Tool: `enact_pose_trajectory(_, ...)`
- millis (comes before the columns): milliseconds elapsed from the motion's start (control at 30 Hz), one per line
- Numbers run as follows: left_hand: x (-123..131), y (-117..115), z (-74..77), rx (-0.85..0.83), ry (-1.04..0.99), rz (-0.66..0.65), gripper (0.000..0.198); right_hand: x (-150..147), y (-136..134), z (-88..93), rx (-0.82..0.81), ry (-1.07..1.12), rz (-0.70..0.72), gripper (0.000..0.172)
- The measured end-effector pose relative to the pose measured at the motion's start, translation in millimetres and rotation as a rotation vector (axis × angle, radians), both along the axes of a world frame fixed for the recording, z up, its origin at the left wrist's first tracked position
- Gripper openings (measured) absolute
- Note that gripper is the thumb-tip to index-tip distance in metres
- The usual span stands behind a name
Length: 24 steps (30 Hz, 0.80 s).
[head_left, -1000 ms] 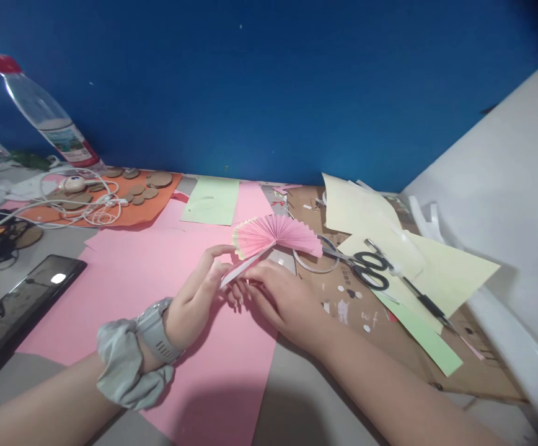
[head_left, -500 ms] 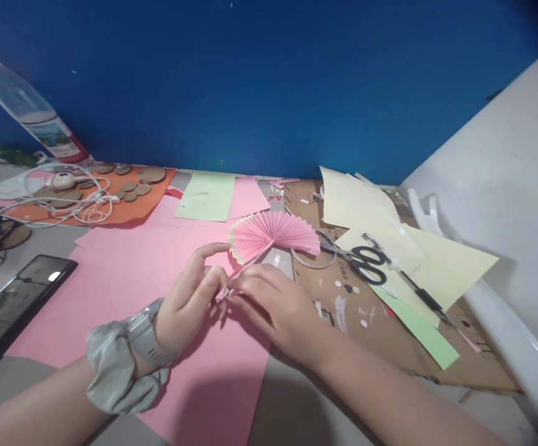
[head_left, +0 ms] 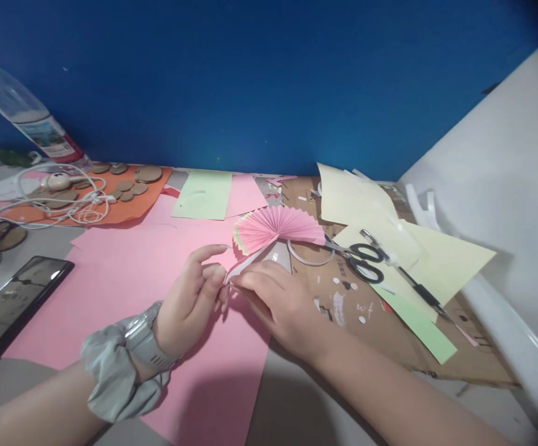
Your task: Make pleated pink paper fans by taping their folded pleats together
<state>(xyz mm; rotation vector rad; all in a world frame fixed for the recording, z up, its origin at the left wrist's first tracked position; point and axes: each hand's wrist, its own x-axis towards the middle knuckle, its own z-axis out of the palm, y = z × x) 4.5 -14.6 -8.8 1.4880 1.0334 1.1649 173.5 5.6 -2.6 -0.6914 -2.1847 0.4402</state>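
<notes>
A pink pleated paper fan (head_left: pixel 282 224) with a pale yellow-green left edge is spread open just beyond my fingers. From its centre a narrow strip of paper (head_left: pixel 248 262) runs down toward me. My left hand (head_left: pixel 193 286), with a grey watch and scrunchie at the wrist, pinches the strip's near end. My right hand (head_left: pixel 282 303) is closed on the same end, its fingertips meeting those of the left. The fingers cover the exact spot they grip. Beneath the hands lies a large pink sheet (head_left: pixel 124 291).
Black-handled scissors (head_left: pixel 366 260) and a pen (head_left: pixel 418 288) rest at right on cardboard (head_left: pixel 343 334) and cream paper (head_left: pixel 455 248). A phone (head_left: pixel 18 303), tangled white cable (head_left: pixel 83 210) and bottle (head_left: pixel 31 118) are at left. A blue wall (head_left: pixel 250 80) rises behind.
The fan has shifted slightly right and up and turned a little. The strip now shows its pale face between my fingers. Both hands keep their hold; the whole view has drifted slightly left.
</notes>
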Motion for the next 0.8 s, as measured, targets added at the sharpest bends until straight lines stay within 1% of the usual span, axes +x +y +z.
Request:
enact_pose_trajectory(167, 0.3, -1.8, -0.2, 0.017, 0.052, -0.004, 0.026, 0.5, -0.4, -1.3, -0.046, 0.005, 0.017, 0.013)
enact_pose_trajectory(400, 0.1, -1.6, -1.2, -0.006, 0.025, -0.043, 0.026, 3.2, 1.6, -2.9, -0.083, 0.007, 0.062, 0.012)
enact_pose_trajectory(667, -0.5, -0.8, -2.7, -0.015, 0.022, -0.052, 0.028, 2.5, 0.5, -2.7, -0.068, -0.009, 0.045, 0.011)
enact_pose_trajectory(800, 0.2, -0.9, -1.6, -0.012, 0.042, -0.049, 0.027, 2.1, 0.2, -3.5, -0.077, -0.01, 0.04, 0.013)
